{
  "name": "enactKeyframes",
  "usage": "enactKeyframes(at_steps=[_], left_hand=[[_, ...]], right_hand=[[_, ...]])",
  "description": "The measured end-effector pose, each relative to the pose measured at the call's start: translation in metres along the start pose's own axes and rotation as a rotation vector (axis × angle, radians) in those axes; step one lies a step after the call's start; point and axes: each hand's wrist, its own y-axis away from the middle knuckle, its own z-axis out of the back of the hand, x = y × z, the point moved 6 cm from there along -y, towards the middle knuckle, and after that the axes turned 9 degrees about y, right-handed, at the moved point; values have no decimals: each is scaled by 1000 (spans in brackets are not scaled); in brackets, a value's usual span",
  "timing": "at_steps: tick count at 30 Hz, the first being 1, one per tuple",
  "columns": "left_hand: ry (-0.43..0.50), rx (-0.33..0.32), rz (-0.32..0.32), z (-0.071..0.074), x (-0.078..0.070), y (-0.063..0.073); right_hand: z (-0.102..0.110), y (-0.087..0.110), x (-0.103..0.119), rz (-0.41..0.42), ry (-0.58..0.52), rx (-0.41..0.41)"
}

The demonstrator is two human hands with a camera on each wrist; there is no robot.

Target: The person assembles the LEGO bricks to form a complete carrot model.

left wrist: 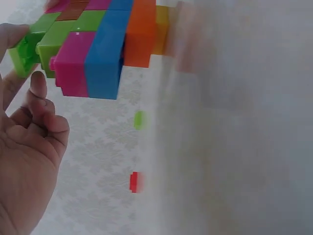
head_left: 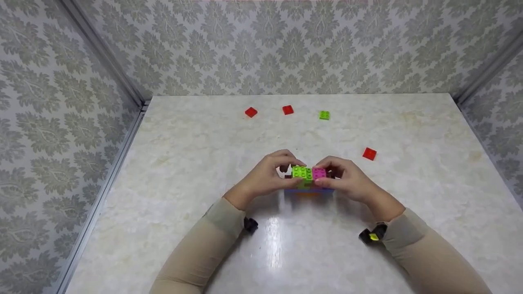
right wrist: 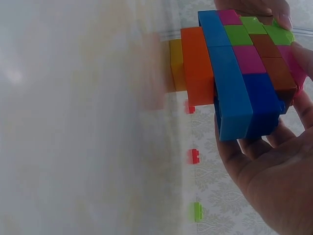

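A structure of stacked toy building bricks stands on the table between both hands, with a yellow brick (right wrist: 177, 66) lowest, an orange brick (right wrist: 197, 66) over it, and blue, pink, green and brown bricks above. My left hand (head_left: 265, 173) pinches a green brick (left wrist: 22, 56) at the structure's top left between thumb and finger; in the left wrist view its other fingers curl loosely beneath. Over on the right side, my right hand (head_left: 349, 179) pinches a pink brick (head_left: 319, 172) at the top, beside the green one. Whether the green brick is fully pressed down I cannot tell.
Two red bricks, one at the back (head_left: 251, 112) and another beside it (head_left: 288, 109), lie on the marbled table (head_left: 184, 134) with a green brick (head_left: 324, 115). A further red brick (head_left: 369, 154) lies beyond the right hand. Patterned walls (head_left: 245, 49) enclose the table's back and sides.
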Motion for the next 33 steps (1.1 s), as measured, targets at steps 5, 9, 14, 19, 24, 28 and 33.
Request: enactKeyframes(at_steps=[5,9,14,19,24,28,33], left_hand=[[68,13,22,1,11,4],[142,43,57,0,19,7],[144,64,81,-3,23,7],[149,61,98,-5,24,5],[147,57,107,-5,23,6],[143,52,105,-5,23,7],[144,47,97,-5,23,7]], right_hand=[[-1,-2,0,12,17,-1],[-1,-3,1,21,8,-3],[3,-2,-1,10,11,11],[21,-3,-8,-69,-13,-19],[57,-3,-21,-193,13,-172],[88,0,-37,-296,146,-260],[118,8,-62,-432,257,-294]])
